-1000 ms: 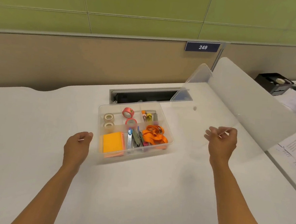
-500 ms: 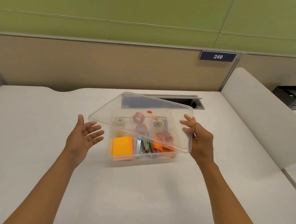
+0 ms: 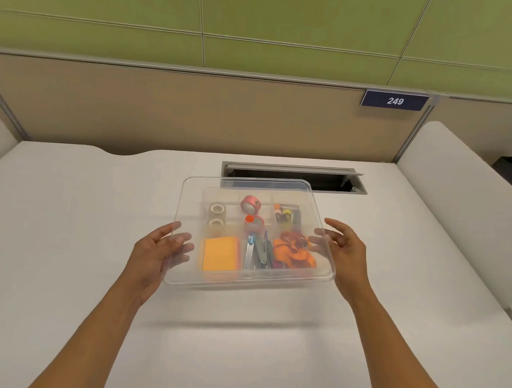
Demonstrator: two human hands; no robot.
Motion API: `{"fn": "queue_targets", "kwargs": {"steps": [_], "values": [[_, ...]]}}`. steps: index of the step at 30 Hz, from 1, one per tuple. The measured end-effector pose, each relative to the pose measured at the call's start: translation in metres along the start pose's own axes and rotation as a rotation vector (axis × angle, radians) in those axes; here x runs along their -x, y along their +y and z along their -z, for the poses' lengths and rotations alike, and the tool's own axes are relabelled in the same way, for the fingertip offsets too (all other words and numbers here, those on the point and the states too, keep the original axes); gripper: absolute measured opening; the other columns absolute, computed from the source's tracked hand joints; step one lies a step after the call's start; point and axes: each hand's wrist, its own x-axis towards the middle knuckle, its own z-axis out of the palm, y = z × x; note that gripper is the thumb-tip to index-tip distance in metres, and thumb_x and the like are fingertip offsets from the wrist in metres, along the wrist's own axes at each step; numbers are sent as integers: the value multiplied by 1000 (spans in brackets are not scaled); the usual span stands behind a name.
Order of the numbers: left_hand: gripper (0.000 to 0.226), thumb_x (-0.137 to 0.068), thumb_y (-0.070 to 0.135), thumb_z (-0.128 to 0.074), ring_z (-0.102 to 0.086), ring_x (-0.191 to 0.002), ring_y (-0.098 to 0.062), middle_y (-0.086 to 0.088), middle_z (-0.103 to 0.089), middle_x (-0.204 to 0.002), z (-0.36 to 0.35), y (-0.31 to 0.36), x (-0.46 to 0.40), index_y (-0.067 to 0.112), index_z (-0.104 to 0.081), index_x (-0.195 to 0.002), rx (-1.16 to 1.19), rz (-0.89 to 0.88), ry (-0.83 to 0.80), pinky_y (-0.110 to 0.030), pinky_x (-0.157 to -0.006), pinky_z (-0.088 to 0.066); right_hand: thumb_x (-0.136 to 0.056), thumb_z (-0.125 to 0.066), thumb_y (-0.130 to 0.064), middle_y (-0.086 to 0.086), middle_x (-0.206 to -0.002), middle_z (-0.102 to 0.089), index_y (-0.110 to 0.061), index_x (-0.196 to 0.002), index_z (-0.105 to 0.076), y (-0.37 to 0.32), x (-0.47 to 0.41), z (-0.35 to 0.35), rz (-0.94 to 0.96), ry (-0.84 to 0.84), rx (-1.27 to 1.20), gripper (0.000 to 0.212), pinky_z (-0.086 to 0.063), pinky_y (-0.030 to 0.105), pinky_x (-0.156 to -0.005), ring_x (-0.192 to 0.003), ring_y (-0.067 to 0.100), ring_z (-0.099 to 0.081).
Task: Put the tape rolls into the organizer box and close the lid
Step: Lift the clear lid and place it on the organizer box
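clear lid (image 3: 291, 193) over a clear organizer box (image 3: 230, 278); inside, two pink patterned tape rolls (image 3: 250, 204) at 12 o'clock, two pale rolls (image 3: 217, 210) at 10, orange sticky notes (image 3: 220, 253) at 8, orange clips (image 3: 294, 249) at 4; white desk (image 3: 64, 226).

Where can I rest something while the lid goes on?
Bare desk left of the left hand, the near strip between both forearms, and right of the right hand up to the white divider. Crowded around the organizer box under the lid.

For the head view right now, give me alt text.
Two bare hands, left hand and right hand, hold a clear lid over an open organizer box holding tape rolls, sticky notes and clips, on a white desk.
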Motion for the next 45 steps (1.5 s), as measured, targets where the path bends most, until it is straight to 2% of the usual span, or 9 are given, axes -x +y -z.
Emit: {"fn": "queue_targets", "kwargs": {"steps": [3,6,11,14,17,25,32,39,45], "values": [[43,-88,4,-63,-73,-84,-22,-12,-69,-106,-6,-3,-5,7,-54,-129,-31,-17,8,-26,-64,-59,-97,-48,-2,18,-106,-71,-10,-108,-66,-3,-10,0,-155,45,-78,23,-56,29,-65,-82,27,-69],[45,-86,4,-66,-70,-89,-25,-7,-65,-94,-14,-7,-12,8,-54,-129,-147,-61,32,-30,-68,-57,-94,-57,-14,11,-102,-71,-10,-118,-62,0,-22,1,-188,45,62,25,-48,28,-60,-76,21,-61],[42,-90,17,-64,-57,-86,-16,0,-62,-94,-23,-17,-30,14,-57,-131,-437,-112,77,-31,-78,-47,-93,-59,-22,2,-107,-67,-15,-127,-59,9,-36,-5,-83,115,527,35,-48,31,-84,-97,22,-62],[42,-91,25,-61,-57,-95,-16,0,-58,-104,-27,-24,-41,19,-56,-132,-597,-121,126,-35,-93,-45,-95,-54,-19,7,-114,-67,-11,-129,-58,14,-45,-10,-41,118,665,35,-47,36,-93,-102,27,-63],[40,-92,28,-59,-56,-97,-17,-4,-52,-116,-33,-27,-49,19,-56,-131,-699,-113,157,-35,-94,-44,-97,-50,-15,10,-117,-66,-9,-130,-58,24,-55,-14,-26,137,747,34,-44,35,-97,-107,29,-62],[39,-94,27,-56,-56,-96,-16,-4,-54,-118,-40,-35,-61,21,-56,-132,-705,-95,220,-32,-89,-43,-98,-47,-14,11,-126,-63,-9,-129,-59,45,-56,-17,-73,175,776,33,-43,35,-99,-114,28,-59],[38,-96,26,-53,-56,-86,-17,0,-59,-95,-42,-47,-62,16,-55,-132,-683,-84,244,-30,-79,-43,-97,-48,-14,11,-122,-63,-13,-130,-58,53,-54,-19,-81,190,754,34,-44,37,-100,-114,27,-58],[45,-100,31,-40,-55,-120,-30,-12,-61,-126,-45,-57,-57,18,-42,-144,-746,-87,246,-37,-98,-43,-98,-45,-16,14,-111,-66,-15,-128,-55,58,-55,-16,-89,168,725,32,-52,38,-87,-98,29,-63],[46,-101,33,-38,-60,-113,-32,-11,-63,-129,-48,-66,-56,19,-41,-144,-810,-152,315,-45,-98,-47,-99,-42,-17,13,-107,-67,-16,-128,-54,59,-54,-18,-79,179,762,31,-51,36,-84,-98,30,-64]]}}
